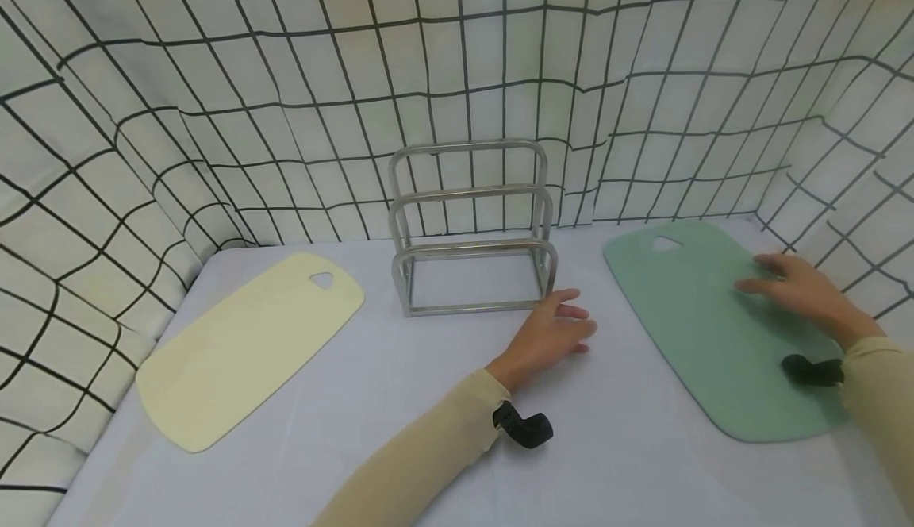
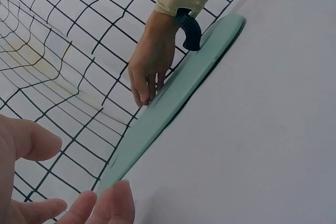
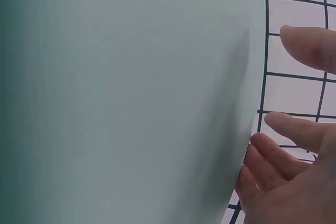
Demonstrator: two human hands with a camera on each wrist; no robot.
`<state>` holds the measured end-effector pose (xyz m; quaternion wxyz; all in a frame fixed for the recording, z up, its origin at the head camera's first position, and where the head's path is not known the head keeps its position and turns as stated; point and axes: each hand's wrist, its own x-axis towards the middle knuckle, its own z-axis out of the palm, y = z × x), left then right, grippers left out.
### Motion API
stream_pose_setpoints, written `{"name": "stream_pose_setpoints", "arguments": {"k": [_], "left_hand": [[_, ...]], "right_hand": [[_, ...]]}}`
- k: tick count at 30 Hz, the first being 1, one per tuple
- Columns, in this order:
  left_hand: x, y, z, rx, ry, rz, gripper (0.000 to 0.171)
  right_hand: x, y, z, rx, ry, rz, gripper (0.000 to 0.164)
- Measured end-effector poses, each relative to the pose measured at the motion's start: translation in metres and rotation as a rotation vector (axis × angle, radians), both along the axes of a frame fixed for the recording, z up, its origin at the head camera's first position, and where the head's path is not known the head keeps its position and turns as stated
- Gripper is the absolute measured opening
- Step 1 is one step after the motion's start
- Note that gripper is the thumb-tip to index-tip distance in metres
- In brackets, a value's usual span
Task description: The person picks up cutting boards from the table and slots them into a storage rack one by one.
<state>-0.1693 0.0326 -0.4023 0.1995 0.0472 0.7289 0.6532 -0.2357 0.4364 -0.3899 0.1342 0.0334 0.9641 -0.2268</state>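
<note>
A green cutting board point(image 1: 714, 328) lies flat on the right side of the white table. My right hand point(image 1: 803, 289) is over its right edge, thumb and fingers spread; in the right wrist view the lower fingertips point(image 3: 257, 153) are right at that edge. Just in front of the metal rack point(image 1: 471, 248), by its right front corner, is my left hand point(image 1: 546, 332), with fingers loosely bent and nothing in them. In the left wrist view, the thumb point(image 2: 39, 141) stands apart from the other fingers. A pale yellow cutting board point(image 1: 250, 348) lies flat at the left.
White cloth walls with a black grid point(image 1: 485, 67) enclose the table point(image 1: 607, 463) at the back and both sides. The rack has several upright bent-bar loops and stands near the back wall, between the two boards. A black wrist mount point(image 1: 524, 425) sticks out from the left sleeve.
</note>
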Motion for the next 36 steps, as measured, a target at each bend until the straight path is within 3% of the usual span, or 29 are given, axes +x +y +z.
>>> {"name": "stream_pose_setpoints", "arguments": {"k": [11, 24, 36], "left_hand": [[-0.009, 0.007, -0.003, 0.074, -0.080, -0.007, 0.063], [-0.017, 0.020, -0.007, 0.072, -0.091, 0.040, 0.060], [-0.023, 0.032, -0.005, 0.179, -0.139, 0.033, 0.065]], "right_hand": [[0.000, 0.005, -0.001, 0.006, -0.009, 0.031, 0.111], [-0.002, 0.007, -0.003, -0.015, -0.004, 0.040, 0.113], [-0.005, 0.006, -0.003, 0.008, -0.020, 0.045, 0.113]]}}
